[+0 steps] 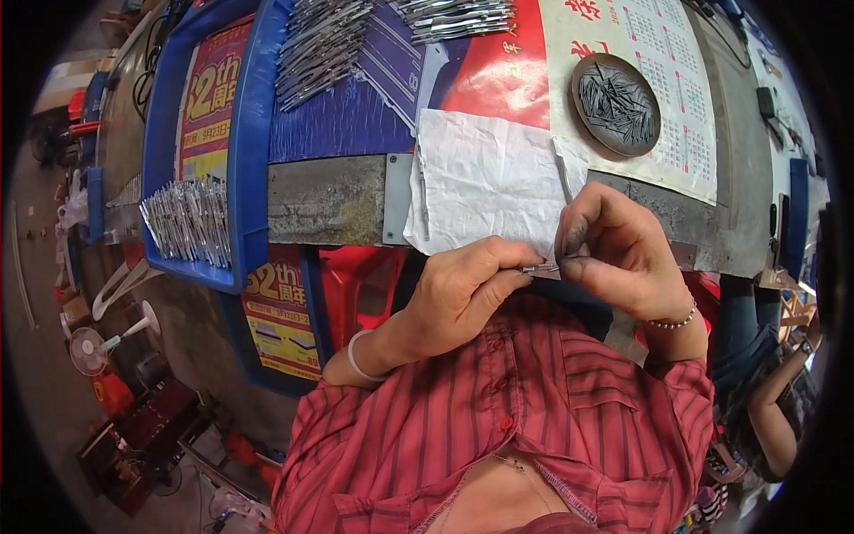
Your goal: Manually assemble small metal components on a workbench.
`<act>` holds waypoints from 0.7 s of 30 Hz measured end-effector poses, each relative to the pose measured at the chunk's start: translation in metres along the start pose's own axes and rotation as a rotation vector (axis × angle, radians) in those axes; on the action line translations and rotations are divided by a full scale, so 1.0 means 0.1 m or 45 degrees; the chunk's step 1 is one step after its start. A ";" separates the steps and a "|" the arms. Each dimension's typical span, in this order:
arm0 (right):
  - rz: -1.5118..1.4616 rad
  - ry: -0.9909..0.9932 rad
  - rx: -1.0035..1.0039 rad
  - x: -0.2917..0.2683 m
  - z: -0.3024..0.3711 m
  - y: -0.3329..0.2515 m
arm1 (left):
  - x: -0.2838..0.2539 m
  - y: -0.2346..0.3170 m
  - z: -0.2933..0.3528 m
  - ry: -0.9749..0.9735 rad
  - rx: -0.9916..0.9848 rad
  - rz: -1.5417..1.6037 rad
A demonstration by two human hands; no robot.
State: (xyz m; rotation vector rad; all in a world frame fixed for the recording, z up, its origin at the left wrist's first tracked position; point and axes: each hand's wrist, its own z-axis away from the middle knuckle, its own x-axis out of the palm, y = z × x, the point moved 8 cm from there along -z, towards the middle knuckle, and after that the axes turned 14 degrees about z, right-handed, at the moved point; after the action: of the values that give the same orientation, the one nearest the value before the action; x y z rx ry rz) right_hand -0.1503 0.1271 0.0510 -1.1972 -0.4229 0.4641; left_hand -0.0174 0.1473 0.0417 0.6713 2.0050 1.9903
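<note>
Paper, white and creased, lies at the near edge of a bench. Just beyond it, a small, slender metal piece is pinched between thumb and forefinger of the left hand. The right hand meets its other end with thumb and forefinger closed together; whether they grip it cannot be told. To the right, a round bowl of slim dark pieces stands on a calendar sheet with red characters and date columns. To the left, a blue tray contains silver pieces and a red-and-yellow poster with large yellow lettering; 2 silver heaps lie between.
</note>
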 end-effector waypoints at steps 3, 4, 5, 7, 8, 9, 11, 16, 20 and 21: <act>-0.060 0.012 -0.048 0.00 0.00 -0.03 | 0.01 0.04 -0.01 -0.028 0.074 -0.033; -0.067 0.024 -0.053 -0.01 0.00 -0.03 | 0.01 0.04 -0.01 -0.026 0.079 -0.030; -0.074 0.038 -0.059 -0.02 0.00 -0.04 | 0.01 0.04 -0.01 -0.026 0.085 -0.026; -0.066 0.036 -0.074 -0.03 -0.01 -0.03 | 0.01 0.05 -0.02 -0.029 0.088 -0.028; -0.059 0.030 -0.089 -0.03 -0.01 -0.04 | 0.01 0.05 -0.02 -0.029 0.092 -0.031; -0.060 0.031 -0.089 -0.03 -0.01 -0.03 | 0.01 0.05 -0.02 -0.031 0.091 -0.031; -0.058 0.014 -0.081 -0.02 0.00 -0.02 | 0.02 0.05 -0.02 -0.032 0.094 -0.044; 0.016 -0.005 -0.083 0.00 0.03 -0.01 | 0.04 0.11 0.00 -0.029 0.295 -0.287; 0.314 -0.037 -0.157 0.08 0.05 0.02 | 0.14 0.23 0.06 -0.090 0.452 -0.453; 0.198 -0.046 -0.053 0.09 0.06 0.09 | 0.14 0.23 0.06 -0.090 0.450 -0.450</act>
State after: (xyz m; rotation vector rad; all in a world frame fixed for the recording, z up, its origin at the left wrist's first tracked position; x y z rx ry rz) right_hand -0.1467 0.1395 0.0453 -1.2689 -0.3731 0.6142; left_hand -0.0227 0.1584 0.0663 0.4067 2.2675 1.4127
